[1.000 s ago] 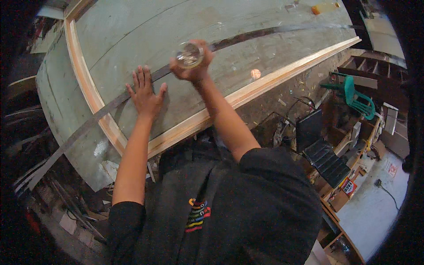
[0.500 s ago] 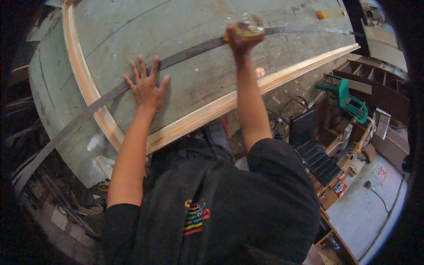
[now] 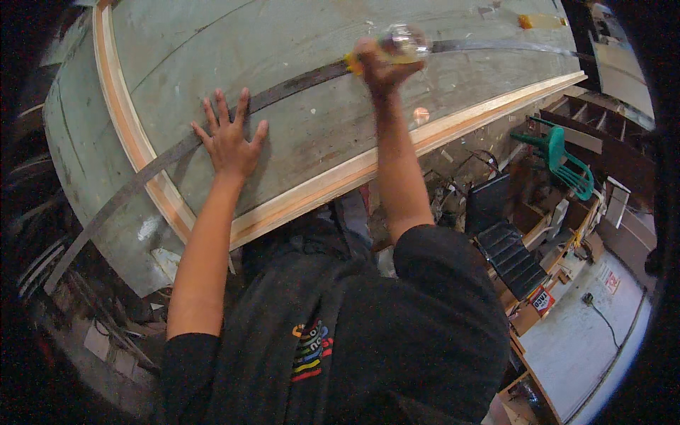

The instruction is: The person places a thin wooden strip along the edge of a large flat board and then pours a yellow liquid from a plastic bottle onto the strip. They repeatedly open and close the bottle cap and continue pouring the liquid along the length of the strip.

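A long dark grey strip (image 3: 301, 83) runs in a curve across a worn grey-green tabletop (image 3: 283, 42). My left hand (image 3: 232, 145) lies flat on the table with fingers spread, its fingertips on or beside the strip. Farther right, my right hand (image 3: 382, 71) is wrapped round a clear bottle (image 3: 409, 44) with a yellow tip at its left end. The bottle is tilted low over the strip and smeared by motion. I cannot tell whether its tip touches the strip.
Pale wooden battens (image 3: 322, 183) line the table's near side, with another batten (image 3: 120, 92) at the left. An amber piece (image 3: 542, 22) lies far right. Beyond the near edge stand a black chair (image 3: 511, 258), a green plastic chair (image 3: 559, 159) and a white board (image 3: 581, 340).
My right hand has moved slightly left along the strip with the bottle, whose yellow tip shows more clearly. My left hand stays flat. The whole view has shifted a little.
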### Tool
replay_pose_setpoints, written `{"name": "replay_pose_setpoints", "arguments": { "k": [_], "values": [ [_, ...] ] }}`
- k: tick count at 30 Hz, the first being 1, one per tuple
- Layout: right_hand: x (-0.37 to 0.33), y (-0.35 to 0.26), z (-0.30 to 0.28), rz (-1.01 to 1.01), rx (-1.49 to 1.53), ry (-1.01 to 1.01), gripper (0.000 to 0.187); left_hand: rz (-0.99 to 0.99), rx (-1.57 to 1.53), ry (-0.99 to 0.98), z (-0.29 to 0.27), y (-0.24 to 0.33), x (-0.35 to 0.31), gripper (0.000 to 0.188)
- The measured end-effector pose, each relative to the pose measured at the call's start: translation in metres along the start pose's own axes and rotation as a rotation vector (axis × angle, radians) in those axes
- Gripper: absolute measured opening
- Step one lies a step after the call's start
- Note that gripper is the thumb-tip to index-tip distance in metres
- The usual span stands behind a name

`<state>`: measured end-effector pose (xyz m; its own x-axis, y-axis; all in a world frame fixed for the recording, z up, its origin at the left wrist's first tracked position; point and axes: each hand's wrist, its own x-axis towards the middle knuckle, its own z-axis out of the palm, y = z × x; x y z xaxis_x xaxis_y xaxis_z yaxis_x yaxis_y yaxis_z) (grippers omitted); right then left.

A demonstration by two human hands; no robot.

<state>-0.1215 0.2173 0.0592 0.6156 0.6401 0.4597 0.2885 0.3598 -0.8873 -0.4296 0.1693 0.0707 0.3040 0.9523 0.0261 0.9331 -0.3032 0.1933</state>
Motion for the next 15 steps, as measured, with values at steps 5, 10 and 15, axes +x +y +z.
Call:
{"name": "replay_pose_setpoints", "arguments": {
  "k": [5,10,15],
  "values": [
    [-0.007,0.003,0.020,-0.713,-0.270,0.077,0.093,-0.010,0.000,0.007,-0.001,0.001,0.001,0.074],
    [-0.066,-0.018,0.067,-0.526,-0.176,-0.187,0.098,0.017,-0.011,0.042,-0.001,0.001,0.001,0.075],
    [-0.016,-0.009,0.026,-0.644,-0.296,0.051,0.095,0.005,-0.016,0.029,0.000,0.001,0.001,0.075]
  ]
}}
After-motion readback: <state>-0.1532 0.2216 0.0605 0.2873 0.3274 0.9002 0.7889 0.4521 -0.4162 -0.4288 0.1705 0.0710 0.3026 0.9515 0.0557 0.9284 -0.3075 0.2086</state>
